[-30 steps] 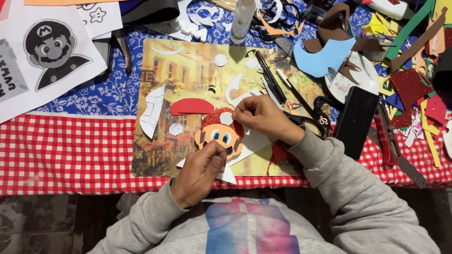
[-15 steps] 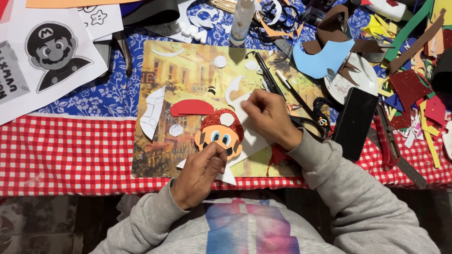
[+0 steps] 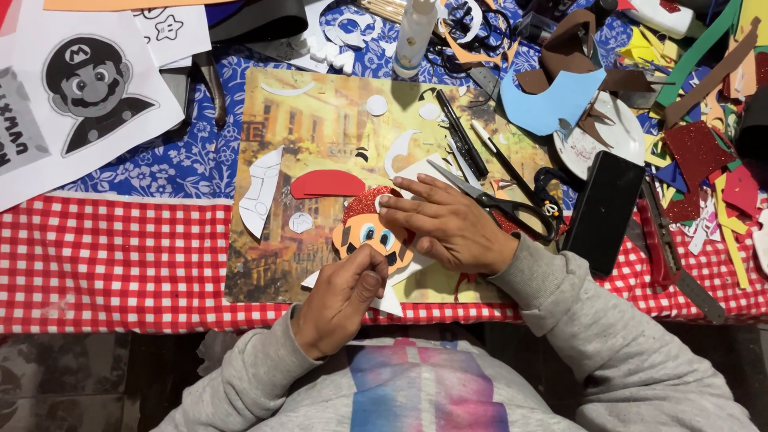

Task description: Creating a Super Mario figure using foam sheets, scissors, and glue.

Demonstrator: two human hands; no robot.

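A foam cartoon face (image 3: 370,234) with blue eyes and a red glitter cap lies on a yellow picture board (image 3: 320,120). My left hand (image 3: 340,300) pinches the face's lower edge. My right hand (image 3: 448,224) lies flat over the face's right side, fingertips pressing a small white disc (image 3: 386,200) onto the cap. A red foam cap brim (image 3: 326,183) rests just left of the cap. White paper (image 3: 392,304) sits under the face.
Scissors (image 3: 496,204) and a black pen (image 3: 462,144) lie right of my hand, then a black phone (image 3: 604,212). A glue bottle (image 3: 416,32) stands at the back. Printed character sheets (image 3: 88,88) lie left. Foam scraps (image 3: 704,144) crowd the right.
My right hand has shifted from pinching above the cap to lying flatter over the face, fingers now pressing down on the cap. My left hand stays at the lower edge.
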